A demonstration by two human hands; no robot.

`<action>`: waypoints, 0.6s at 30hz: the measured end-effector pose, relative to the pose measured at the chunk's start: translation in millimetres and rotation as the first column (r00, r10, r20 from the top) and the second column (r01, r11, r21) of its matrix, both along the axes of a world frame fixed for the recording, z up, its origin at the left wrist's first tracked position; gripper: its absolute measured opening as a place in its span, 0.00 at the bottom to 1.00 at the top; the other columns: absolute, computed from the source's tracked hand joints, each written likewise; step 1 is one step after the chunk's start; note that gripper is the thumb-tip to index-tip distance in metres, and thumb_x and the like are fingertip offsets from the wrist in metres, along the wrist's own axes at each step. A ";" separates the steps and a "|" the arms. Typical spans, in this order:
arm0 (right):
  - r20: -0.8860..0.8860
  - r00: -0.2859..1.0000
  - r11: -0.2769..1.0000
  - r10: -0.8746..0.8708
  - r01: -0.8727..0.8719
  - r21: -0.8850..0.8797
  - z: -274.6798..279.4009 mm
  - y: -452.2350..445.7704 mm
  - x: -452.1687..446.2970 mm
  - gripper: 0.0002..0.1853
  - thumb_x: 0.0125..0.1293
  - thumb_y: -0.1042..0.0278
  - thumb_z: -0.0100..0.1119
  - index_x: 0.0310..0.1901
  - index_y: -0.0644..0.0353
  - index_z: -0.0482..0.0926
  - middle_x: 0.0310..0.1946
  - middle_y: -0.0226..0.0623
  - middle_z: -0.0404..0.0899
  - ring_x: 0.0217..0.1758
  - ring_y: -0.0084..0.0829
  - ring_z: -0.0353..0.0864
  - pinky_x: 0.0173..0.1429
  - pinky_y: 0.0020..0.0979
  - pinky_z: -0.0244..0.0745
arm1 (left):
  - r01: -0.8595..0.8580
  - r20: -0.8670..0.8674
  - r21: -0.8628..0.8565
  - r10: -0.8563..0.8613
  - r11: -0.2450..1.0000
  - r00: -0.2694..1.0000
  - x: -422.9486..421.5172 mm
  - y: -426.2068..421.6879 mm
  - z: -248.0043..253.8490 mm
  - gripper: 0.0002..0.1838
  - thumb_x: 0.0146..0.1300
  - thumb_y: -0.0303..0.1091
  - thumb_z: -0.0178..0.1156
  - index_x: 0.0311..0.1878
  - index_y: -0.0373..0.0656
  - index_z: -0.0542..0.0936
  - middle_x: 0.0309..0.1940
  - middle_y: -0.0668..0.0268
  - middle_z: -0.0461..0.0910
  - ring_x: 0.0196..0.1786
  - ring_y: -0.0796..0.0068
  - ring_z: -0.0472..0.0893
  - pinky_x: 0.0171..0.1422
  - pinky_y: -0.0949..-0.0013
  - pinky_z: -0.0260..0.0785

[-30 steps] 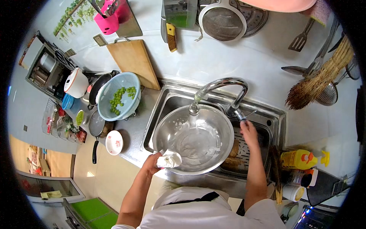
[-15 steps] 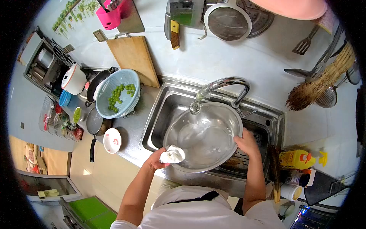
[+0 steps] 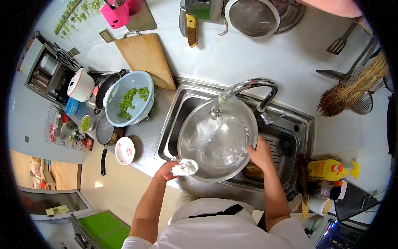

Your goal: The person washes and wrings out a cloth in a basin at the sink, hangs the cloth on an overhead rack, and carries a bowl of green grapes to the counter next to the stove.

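A large stainless steel basin (image 3: pixel 195 141) sits over the double sink (image 3: pixel 171 130), under the curved chrome faucet (image 3: pixel 248 83). Some water shows inside it. My right hand (image 3: pixel 262 154) grips the basin's right rim, with the fingers partly hidden behind it. At the lower left rim, my left hand (image 3: pixel 166 170) is closed on a crumpled white cloth (image 3: pixel 185 167). The cloth lies against the rim; whether that hand also holds the basin I cannot tell.
Left of the sink stand a blue colander (image 3: pixel 114 108) with green round fruit, a white bowl (image 3: pixel 124 151), a saucepan (image 3: pixel 105 130) and a cutting board (image 3: pixel 145 58). To the right are a yellow bottle (image 3: pixel 325 169) and a straw brush (image 3: pixel 348 95).
The basin has shifted left and away from me, and its tilt has changed. My right hand moves with its rim. The view has also shifted slightly.
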State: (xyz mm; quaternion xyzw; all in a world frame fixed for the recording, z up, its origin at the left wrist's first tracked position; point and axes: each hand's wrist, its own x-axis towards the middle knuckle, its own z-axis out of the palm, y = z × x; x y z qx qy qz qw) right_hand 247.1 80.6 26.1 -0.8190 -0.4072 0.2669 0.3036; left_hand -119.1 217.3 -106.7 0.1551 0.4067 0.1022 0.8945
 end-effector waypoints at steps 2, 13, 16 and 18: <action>-0.020 1.000 0.998 -0.018 0.019 0.067 -7.4 -6.6 -5.1 0.19 0.52 0.69 0.55 0.46 0.68 0.70 0.36 0.54 0.78 0.40 0.50 0.78 0.48 0.42 0.71 | -0.035 0.005 0.014 0.035 0.999 0.999 2.4 -4.8 8.3 0.21 0.54 0.22 0.51 0.54 0.36 0.68 0.46 0.54 0.76 0.48 0.59 0.78 0.55 0.58 0.72; -0.324 0.941 0.920 -0.097 0.209 0.330 -108.1 -20.1 24.4 0.20 0.54 0.80 0.49 0.52 0.67 0.68 0.41 0.41 0.76 0.44 0.31 0.75 0.46 0.30 0.70 | -0.037 -0.121 0.252 0.069 0.967 0.990 18.4 -6.3 36.1 0.35 0.47 0.15 0.49 0.64 0.44 0.61 0.49 0.58 0.74 0.45 0.64 0.79 0.49 0.65 0.74; -0.538 0.834 0.864 -0.124 0.358 0.355 -125.2 -1.8 22.5 0.20 0.54 0.80 0.50 0.51 0.66 0.69 0.42 0.37 0.76 0.44 0.29 0.73 0.50 0.28 0.66 | -0.137 -0.037 0.267 0.152 0.954 0.988 21.8 -4.2 53.8 0.37 0.46 0.14 0.48 0.64 0.44 0.61 0.51 0.56 0.73 0.48 0.61 0.78 0.52 0.63 0.72; -0.552 0.822 0.888 -0.140 0.350 0.297 -124.9 7.1 22.2 0.20 0.54 0.80 0.51 0.52 0.67 0.69 0.44 0.37 0.75 0.46 0.29 0.73 0.52 0.28 0.66 | -0.176 -0.121 0.284 0.218 0.942 0.968 20.0 -2.3 66.5 0.37 0.46 0.14 0.47 0.65 0.44 0.61 0.51 0.56 0.73 0.49 0.60 0.78 0.53 0.61 0.72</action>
